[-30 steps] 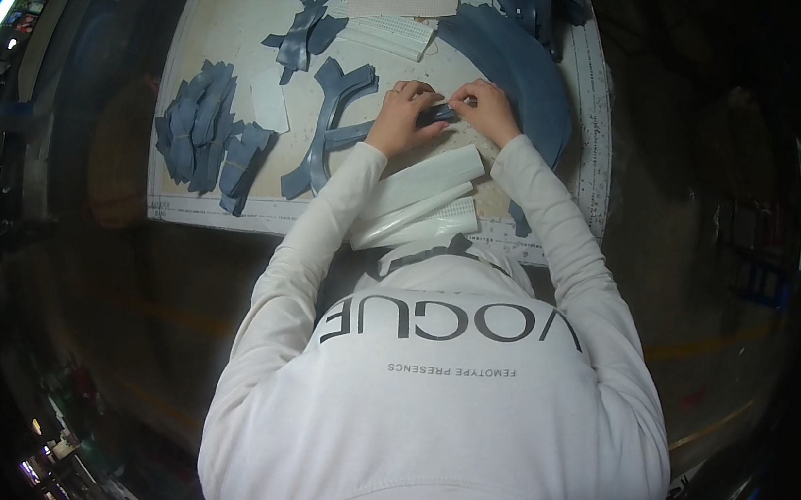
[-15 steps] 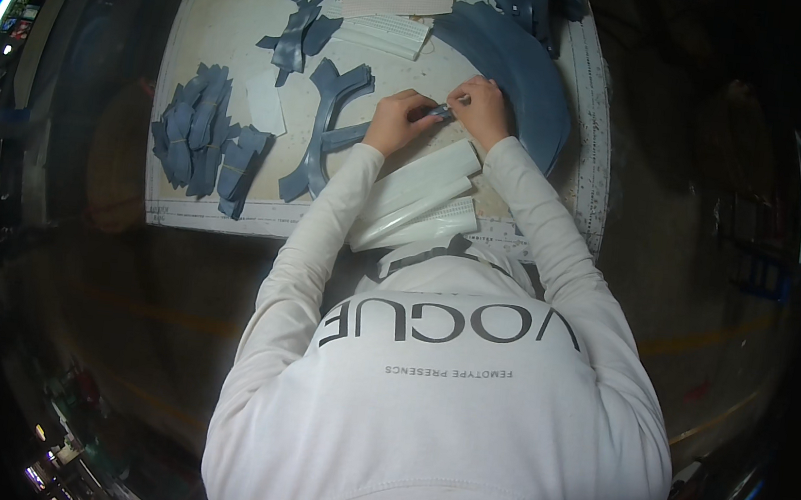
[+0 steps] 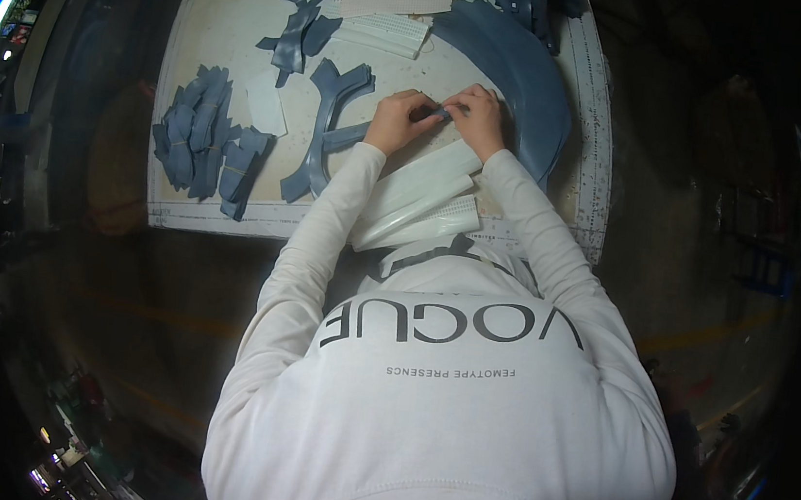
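Near the upper centre of the frame we pinch a small blue-grey piece (image 3: 442, 114) between our left hand (image 3: 399, 121) and right hand (image 3: 480, 119), fingertips pressed together on it above the pale bench (image 3: 219, 26). White ribbed strips (image 3: 418, 193) lie just below our wrists; a large curved blue panel (image 3: 534, 93) sits right, stacked blue cut-outs (image 3: 202, 136) left.

Pale worktable (image 3: 216, 55), dark floor (image 3: 120, 318), dim room.

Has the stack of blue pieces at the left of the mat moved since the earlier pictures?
No. The stack of blue pieces lies at the same spot beside the left edge of the cutting mat.
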Demonstrator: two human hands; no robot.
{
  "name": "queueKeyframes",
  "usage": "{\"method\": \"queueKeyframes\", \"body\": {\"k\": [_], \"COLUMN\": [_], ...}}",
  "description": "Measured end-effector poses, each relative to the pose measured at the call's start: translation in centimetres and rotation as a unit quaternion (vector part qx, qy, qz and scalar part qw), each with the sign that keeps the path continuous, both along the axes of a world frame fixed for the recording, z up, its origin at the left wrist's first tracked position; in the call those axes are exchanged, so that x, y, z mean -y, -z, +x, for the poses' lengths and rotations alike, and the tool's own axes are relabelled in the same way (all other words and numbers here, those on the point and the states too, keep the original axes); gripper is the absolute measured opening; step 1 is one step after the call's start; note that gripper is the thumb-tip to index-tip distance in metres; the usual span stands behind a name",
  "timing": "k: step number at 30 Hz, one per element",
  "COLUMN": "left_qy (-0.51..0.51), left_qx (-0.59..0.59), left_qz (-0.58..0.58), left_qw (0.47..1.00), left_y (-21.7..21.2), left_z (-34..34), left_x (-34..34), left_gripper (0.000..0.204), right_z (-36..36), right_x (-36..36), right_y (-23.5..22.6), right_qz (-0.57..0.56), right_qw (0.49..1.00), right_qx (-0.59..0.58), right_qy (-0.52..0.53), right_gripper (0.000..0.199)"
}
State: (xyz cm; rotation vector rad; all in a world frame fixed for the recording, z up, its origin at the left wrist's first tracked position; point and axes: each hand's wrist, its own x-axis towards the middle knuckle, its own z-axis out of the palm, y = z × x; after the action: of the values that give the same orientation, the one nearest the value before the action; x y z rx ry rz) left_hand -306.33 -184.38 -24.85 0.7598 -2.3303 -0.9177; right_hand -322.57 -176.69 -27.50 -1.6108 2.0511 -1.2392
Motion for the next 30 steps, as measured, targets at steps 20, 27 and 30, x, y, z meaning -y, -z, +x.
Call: {"method": "queueKeyframes", "body": {"k": [20,27,30], "left_qy": [0.015,0.014,0.019], "left_qx": [-0.001,0.006,0.004], "left_qz": [0.002,0.015,0.004], "left_qw": [1.0,1.0,1.0], "left_y": [-0.7,-0.5,-0.6], "left_z": [0.3,0.0,-0.1], "left_x": [0.2,0.1,0.2], "left_gripper": [0.018,0.018,0.018], "right_z": [0.1,0.6,0.7], "right_x": [0.3,0.4,0.9], "right_y": [-1.5,-2.3,-2.5], "right_qz": [-0.017,0.045,0.086], "right_qw": [0.993,0.997,0.995], "right_qx": [0.088,-0.039,-0.046], "right_qy": [-0.073,-0.055,-0.034], "right_gripper": [0.063,0.064,0.063]}}
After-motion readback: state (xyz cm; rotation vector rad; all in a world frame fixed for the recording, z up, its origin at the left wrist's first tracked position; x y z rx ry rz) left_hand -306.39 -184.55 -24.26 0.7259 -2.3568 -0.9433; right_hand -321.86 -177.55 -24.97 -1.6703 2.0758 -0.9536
